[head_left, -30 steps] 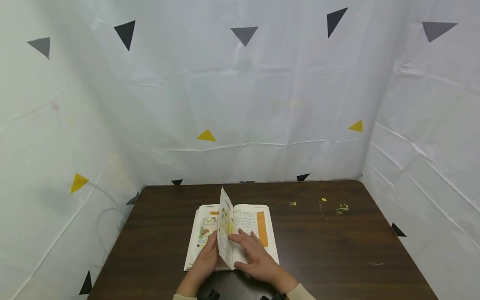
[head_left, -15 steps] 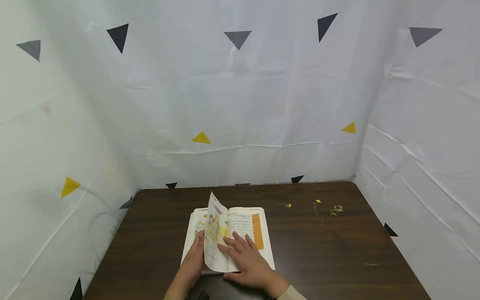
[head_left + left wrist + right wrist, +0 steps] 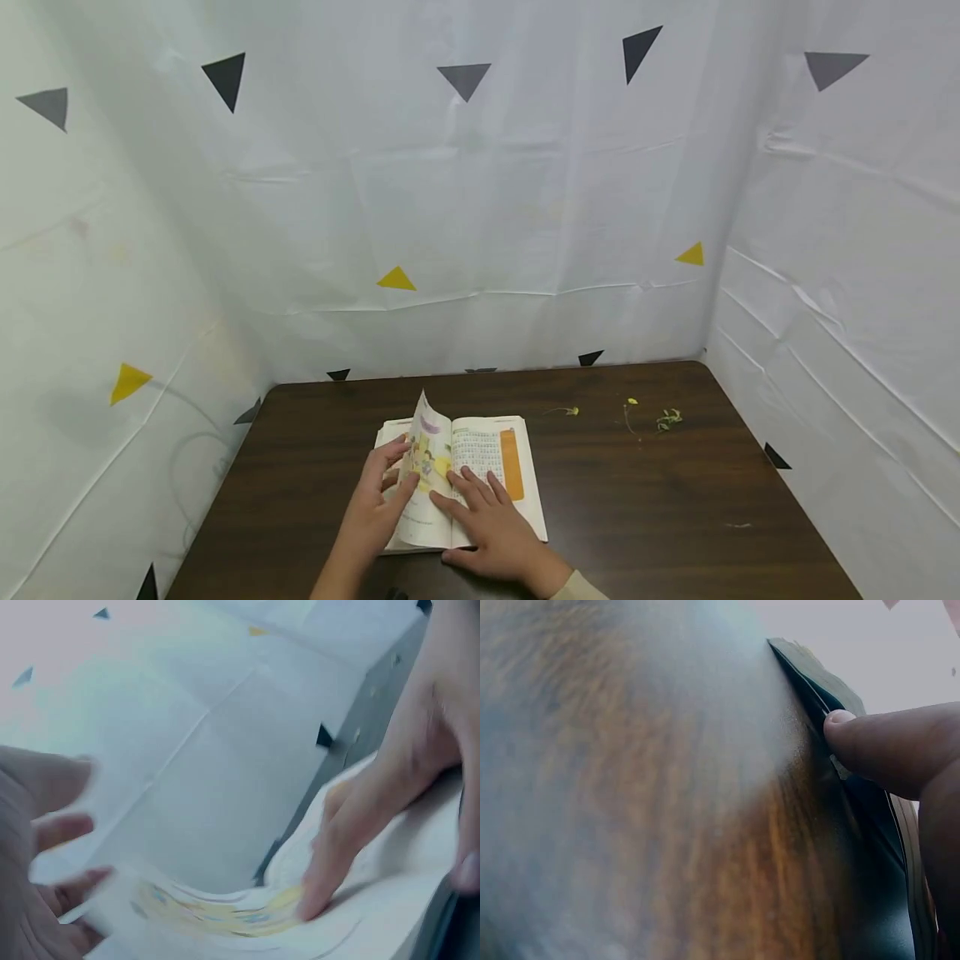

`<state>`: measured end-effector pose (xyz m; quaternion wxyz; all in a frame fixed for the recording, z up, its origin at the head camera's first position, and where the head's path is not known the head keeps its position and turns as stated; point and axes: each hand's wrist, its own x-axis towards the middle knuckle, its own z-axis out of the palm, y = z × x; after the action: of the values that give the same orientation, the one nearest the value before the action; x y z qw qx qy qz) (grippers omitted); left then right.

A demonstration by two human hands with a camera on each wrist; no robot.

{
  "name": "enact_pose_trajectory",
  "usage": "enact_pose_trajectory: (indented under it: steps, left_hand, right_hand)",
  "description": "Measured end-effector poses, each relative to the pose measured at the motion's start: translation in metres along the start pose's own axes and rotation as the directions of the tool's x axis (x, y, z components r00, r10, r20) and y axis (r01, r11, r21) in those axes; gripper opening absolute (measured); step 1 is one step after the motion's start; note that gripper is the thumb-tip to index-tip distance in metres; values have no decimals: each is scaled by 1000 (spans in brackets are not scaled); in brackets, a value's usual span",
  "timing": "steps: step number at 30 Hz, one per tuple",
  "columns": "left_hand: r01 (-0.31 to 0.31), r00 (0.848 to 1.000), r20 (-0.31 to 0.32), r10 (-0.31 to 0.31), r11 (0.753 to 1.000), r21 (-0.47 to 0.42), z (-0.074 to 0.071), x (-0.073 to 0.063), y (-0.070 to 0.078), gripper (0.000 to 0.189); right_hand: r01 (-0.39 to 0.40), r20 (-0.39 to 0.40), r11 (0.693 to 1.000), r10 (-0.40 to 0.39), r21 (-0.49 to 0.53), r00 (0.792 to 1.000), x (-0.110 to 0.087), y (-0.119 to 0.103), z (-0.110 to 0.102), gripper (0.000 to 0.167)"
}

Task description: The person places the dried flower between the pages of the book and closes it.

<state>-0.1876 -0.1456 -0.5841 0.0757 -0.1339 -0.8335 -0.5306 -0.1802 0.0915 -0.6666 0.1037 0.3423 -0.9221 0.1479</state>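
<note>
An open book (image 3: 517, 467) lies on the dark table, with a printed text column and an orange strip on its right page. One illustrated page (image 3: 427, 467) stands partly lifted and curved over the left side. My left hand (image 3: 371, 504) is at that page's outer edge, thumb apart from the loosely bent fingers; in the left wrist view the fingers (image 3: 75, 889) are blurred beside the page edge. With fingers spread, my right hand (image 3: 495, 533) rests on the right page near the spine. Its thumb (image 3: 877, 746) touches the book's near edge in the right wrist view.
Small yellow-flowered stems (image 3: 630, 412) and a green sprig (image 3: 669, 419) lie on the table (image 3: 675, 500) right of the book. White sheeting (image 3: 480, 208) with black, grey and yellow triangles encloses the back and sides.
The lifted page has swung leftward from near upright. My left hand has shifted from behind the page to its outer edge, thumb spreading. My right hand has slid slightly left and stays on the book.
</note>
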Motion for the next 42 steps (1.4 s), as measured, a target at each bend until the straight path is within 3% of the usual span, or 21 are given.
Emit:
enact_pose_trajectory:
  steps: [2, 3, 5, 7, 10, 13, 16, 18, 21, 24, 29, 34, 42]
  left_hand:
    - [-92, 996, 0, 94, 973, 214, 2, 0, 8, 42]
    - [-130, 991, 8, 134, 938, 322, 3, -1, 12, 40]
    - [-191, 979, 40, 198, 846, 498, 9, -3, 18, 38]
    - [-228, 970, 77, 229, 767, 600, 16, -8, 24, 38]
    - [-268, 959, 105, 264, 719, 642, 25, -17, 33, 38]
    - [-309, 947, 128, 295, 724, 617, 32, -22, 40, 42]
    - [-326, 945, 193, 263, 757, 566, 38, -19, 34, 50]
    - [-289, 950, 262, 172, 802, 523, 41, -13, 17, 68]
    - [-177, 944, 330, 16, 868, 463, 45, -11, -19, 102]
    - [-98, 934, 352, -63, 902, 420, 49, -12, -44, 123]
    - [-75, 938, 340, -69, 916, 394, 51, -9, -50, 130]
    - [-61, 940, 335, -69, 929, 364, 53, -5, -48, 126]
    - [-45, 939, 326, -110, 900, 434, 60, -5, -46, 111]
  right_hand:
    - [2, -3, 1000, -2, -6, 1000, 0, 0, 0, 85]
    - [4, -1, 1000, -4, -11, 1000, 0, 0, 0, 84]
    - [7, -2, 1000, -7, -19, 1000, 0, 0, 1, 84]
    - [10, -1, 1000, -10, -29, 1000, 0, -1, 1, 83]
    - [17, -3, 999, -17, -41, 1000, 0, -3, 2, 80]
    - [16, 2, 999, -16, -42, 1000, 1, -6, 3, 77]
    - [10, -9, 999, -10, -38, 1000, 2, -7, 5, 77]
    - [10, -17, 999, -11, -44, 1000, 3, -7, 5, 78]
    - [18, -19, 997, -20, -71, 1000, 4, -7, 6, 79]
    - [25, -6, 995, -26, -92, 1000, 4, -8, 6, 80]
    - [30, -22, 996, -32, -83, 999, 5, -5, 4, 78]
    - [15, -30, 1000, -14, 19, 999, 4, 0, 2, 74]
    - [0, -25, 989, 4, 151, 1000, 1, 4, -3, 67]
